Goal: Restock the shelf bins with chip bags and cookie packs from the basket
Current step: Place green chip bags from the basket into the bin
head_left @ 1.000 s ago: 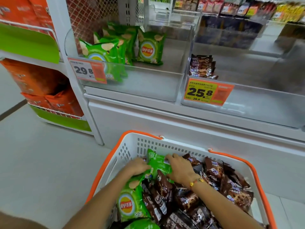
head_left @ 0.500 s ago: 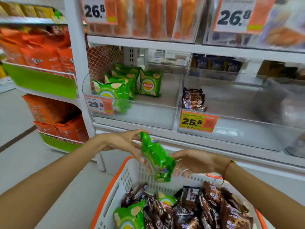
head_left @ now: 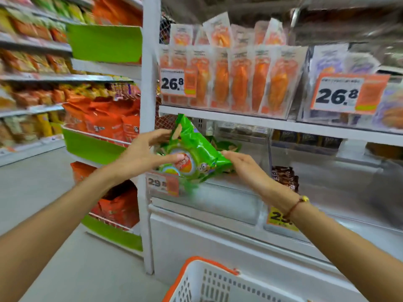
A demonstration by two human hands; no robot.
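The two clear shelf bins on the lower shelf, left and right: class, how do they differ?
The left bin holds green chip bags; the right bin holds brown cookie packs. Both hands hold a green chip bag over the left bin; nothing is held over the right bin. Both are clear with an orange price tag in front.

The chip bag (head_left: 194, 149) is glossy green plastic film, creased and reflective, and the shelf bins (head_left: 226, 201) have smooth, clear plastic walls with a light sheen. The basket (head_left: 209, 284) is matt white moulded plastic, perforated with slots, with a smooth orange plastic rim, while the shelf upright (head_left: 149, 83) appears as smooth white painted metal. The price tags (head_left: 346, 94) look like matt printed paper or card, and the orange snack packs (head_left: 239, 79) above are sealed in glossy transparent film.
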